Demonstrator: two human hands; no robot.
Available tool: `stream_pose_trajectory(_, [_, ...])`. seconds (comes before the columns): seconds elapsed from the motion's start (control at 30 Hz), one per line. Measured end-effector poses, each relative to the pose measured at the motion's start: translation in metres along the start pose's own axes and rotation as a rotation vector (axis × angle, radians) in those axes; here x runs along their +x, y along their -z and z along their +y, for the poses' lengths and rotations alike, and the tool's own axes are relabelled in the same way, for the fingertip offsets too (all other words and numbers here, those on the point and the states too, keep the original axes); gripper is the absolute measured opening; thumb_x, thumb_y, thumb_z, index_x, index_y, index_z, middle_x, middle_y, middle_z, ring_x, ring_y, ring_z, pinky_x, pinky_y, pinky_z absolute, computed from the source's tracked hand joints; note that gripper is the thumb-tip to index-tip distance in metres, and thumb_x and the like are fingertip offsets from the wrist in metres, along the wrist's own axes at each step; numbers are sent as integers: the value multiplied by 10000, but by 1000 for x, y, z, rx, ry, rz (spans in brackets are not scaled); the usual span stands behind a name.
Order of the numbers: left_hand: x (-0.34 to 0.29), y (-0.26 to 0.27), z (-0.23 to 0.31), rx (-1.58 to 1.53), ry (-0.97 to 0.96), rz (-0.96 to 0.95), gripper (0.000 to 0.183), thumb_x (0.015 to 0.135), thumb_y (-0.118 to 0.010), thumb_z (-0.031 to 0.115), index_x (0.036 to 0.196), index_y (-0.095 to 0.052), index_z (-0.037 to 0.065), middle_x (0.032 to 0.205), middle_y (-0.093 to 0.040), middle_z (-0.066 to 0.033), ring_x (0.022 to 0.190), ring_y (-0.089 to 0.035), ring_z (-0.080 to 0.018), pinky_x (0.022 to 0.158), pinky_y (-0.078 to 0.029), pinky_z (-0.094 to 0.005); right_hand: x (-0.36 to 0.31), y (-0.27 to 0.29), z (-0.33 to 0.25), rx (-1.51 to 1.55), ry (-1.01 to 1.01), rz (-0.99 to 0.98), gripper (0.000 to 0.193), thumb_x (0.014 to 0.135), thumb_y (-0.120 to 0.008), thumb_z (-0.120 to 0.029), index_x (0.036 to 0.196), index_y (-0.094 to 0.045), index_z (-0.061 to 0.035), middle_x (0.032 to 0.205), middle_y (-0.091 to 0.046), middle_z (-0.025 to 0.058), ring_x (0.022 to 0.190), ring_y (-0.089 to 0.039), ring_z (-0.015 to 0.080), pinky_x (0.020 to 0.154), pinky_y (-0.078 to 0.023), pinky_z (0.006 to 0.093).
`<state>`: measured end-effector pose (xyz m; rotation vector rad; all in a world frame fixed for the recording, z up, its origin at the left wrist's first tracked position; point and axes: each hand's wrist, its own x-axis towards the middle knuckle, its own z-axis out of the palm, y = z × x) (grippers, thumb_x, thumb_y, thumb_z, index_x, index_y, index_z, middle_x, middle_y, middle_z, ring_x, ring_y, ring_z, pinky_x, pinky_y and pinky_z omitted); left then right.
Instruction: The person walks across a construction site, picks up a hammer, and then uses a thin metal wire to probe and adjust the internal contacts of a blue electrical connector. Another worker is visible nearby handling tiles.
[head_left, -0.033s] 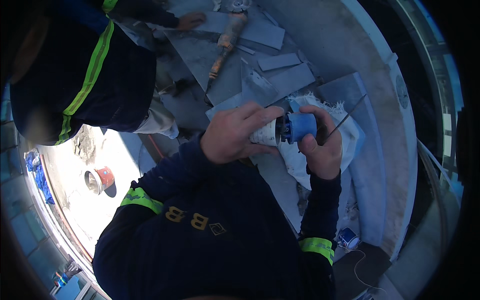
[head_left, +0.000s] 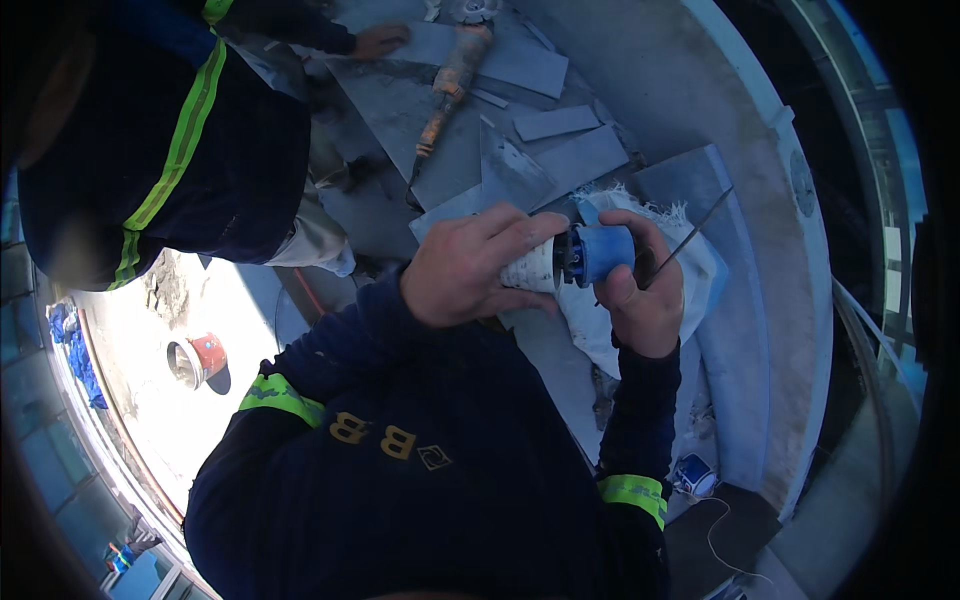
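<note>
My left hand (head_left: 475, 265) is closed around a white ribbed cylinder (head_left: 528, 268). Against its right end sits a blue cylindrical piece (head_left: 606, 254), with dark and blue parts showing in the narrow gap between them. My right hand (head_left: 648, 300) grips the blue piece between thumb and fingers. A thin dark rod-like tool (head_left: 692, 235) also sticks out of my right hand, slanting up to the right; its handle end is hidden by the hand. Directly beneath both hands lies a crumpled white woven sack (head_left: 600, 325) with a frayed edge.
An orange power tool with a disc (head_left: 455, 80) rests on grey slabs (head_left: 585, 160) ahead. A co-worker's hand (head_left: 380, 40) touches a slab at the far left. A curved wall (head_left: 800, 260) rises on the right. A red bucket (head_left: 208, 356) lies tipped in sunlight at left.
</note>
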<state>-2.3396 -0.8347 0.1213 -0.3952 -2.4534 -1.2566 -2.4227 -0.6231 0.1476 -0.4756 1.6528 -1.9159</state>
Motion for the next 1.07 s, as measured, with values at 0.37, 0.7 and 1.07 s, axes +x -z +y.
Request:
stream_pose_trajectory(0.37, [12,4,15,164,158,-57,636,676,-859,174,1235,-566,95,1016,-630,-113,818,-666,-306,703,-541,-371,3,-19,4,47,25,143,680,854,-748,-423,1290,-493,32,1117,-613,92,681,-509,54,557,-373,183])
stream_pose_trajectory(0.7, [20,-1,-13,-207,-1,53,644,675,-837,146,1226,-506,110,1004,-629,-122,890,-654,-351,706,-520,-402,10,-32,-2,-164,222,287,514,888,-726,-339,1215,-568,24,1035,-637,93,928,-604,161,818,-485,294])
stream_pose_trajectory(1.07, [9,-10,-33,-425,-14,-73,790,759,-829,218,1420,-401,158,1337,-543,-186,1073,-647,-315,891,-521,-378,14,-33,-2,-47,124,443,556,875,-726,-361,1238,-559,25,1091,-640,162,957,-621,206,884,-494,307])
